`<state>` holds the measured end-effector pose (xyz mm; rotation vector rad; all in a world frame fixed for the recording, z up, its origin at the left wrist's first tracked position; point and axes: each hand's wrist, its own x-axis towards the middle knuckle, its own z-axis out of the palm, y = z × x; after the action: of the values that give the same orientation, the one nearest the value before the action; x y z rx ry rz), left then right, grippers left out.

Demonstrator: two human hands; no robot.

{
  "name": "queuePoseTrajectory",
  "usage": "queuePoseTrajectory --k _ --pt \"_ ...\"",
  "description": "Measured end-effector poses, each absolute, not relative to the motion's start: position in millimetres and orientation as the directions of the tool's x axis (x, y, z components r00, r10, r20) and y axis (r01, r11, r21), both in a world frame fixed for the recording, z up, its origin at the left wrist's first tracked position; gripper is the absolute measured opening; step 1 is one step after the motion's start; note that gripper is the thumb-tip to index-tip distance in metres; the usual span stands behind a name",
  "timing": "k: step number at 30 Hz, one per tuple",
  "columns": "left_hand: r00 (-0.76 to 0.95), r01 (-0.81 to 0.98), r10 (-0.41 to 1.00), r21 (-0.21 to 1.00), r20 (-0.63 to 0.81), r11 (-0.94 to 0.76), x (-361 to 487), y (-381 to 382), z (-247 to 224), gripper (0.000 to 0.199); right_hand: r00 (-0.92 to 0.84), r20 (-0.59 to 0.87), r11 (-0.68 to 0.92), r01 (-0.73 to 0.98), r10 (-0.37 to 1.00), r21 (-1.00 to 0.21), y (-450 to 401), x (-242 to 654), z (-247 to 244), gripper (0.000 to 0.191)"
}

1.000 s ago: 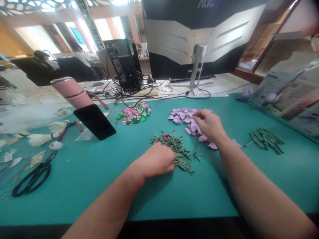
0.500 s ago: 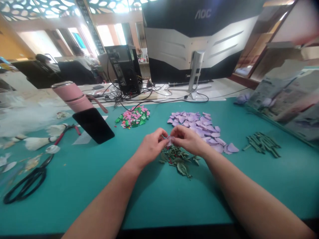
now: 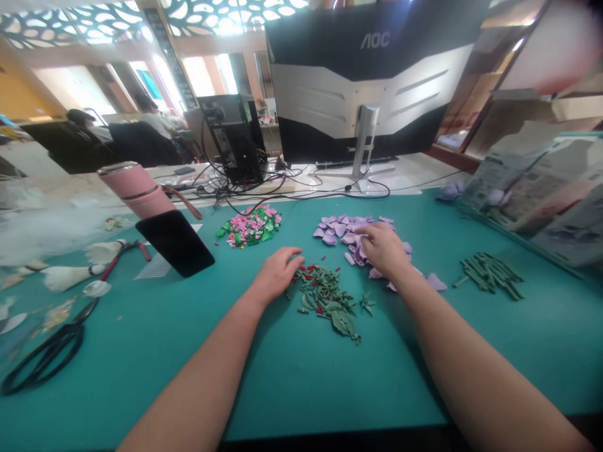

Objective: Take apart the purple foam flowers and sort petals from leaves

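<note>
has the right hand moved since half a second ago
Yes. The right hand has gone from the middle, above the green leaf pile, back and rightward onto the purple petal pile.

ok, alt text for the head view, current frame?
A person's left hand rests beside a pile of green leaves while the right hand reaches into purple petals on a teal mat.

Four loose heaps on the teal mat (image 3: 141, 351): one of purple petals (image 3: 346, 229), one of green leaves with red bits (image 3: 327, 298), one of pink-and-green pieces (image 3: 249, 226), one of green stems (image 3: 490, 273). One pair of black scissors (image 3: 42, 358), one black phone (image 3: 175, 243), one pink flask (image 3: 134, 188). Two shuttlecocks (image 3: 66, 276), one monitor (image 3: 362, 81), one computer tower (image 3: 233, 138).
</note>
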<state>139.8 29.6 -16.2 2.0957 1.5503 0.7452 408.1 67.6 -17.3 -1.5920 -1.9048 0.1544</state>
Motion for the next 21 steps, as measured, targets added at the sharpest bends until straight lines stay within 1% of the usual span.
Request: queuePoseTrajectory --k 4,7,9,11,15,18,21 --pt "0.252 0.716 0.959 0.642 0.130 -0.275 151 33 -33 0.050 -0.355 0.302 0.465 0.724 0.885 -0.510 57 369 -31 0.036" --pt "0.242 0.741 0.963 0.617 0.122 -0.264 160 33 -42 0.053 -0.480 0.241 0.534 0.701 0.843 -0.472 50 346 -43 0.037" --pt "0.252 0.750 0.962 0.608 0.105 -0.263 164 31 -45 0.054 -0.508 0.232 0.554 0.698 0.829 -0.453 44 339 -46 0.036" --pt "0.271 0.733 0.958 0.626 0.090 -0.266 168 28 -46 0.055 -0.542 0.239 0.586 0.672 0.806 -0.453 38 337 -45 0.033" --pt "0.295 0.624 0.952 0.739 0.077 -0.253 172 22 -44 0.057 -0.613 0.182 0.597 0.587 0.769 -0.547 32 344 -34 0.032" --pt "0.320 0.556 0.939 0.779 0.122 -0.291 170 22 -40 0.058 -0.573 0.194 0.557 0.571 0.797 -0.604 34 355 -22 0.035" --pt "0.308 0.542 0.936 0.776 0.173 -0.322 163 25 -36 0.057 -0.486 0.216 0.500 0.589 0.847 -0.635 32 369 -8 0.045"
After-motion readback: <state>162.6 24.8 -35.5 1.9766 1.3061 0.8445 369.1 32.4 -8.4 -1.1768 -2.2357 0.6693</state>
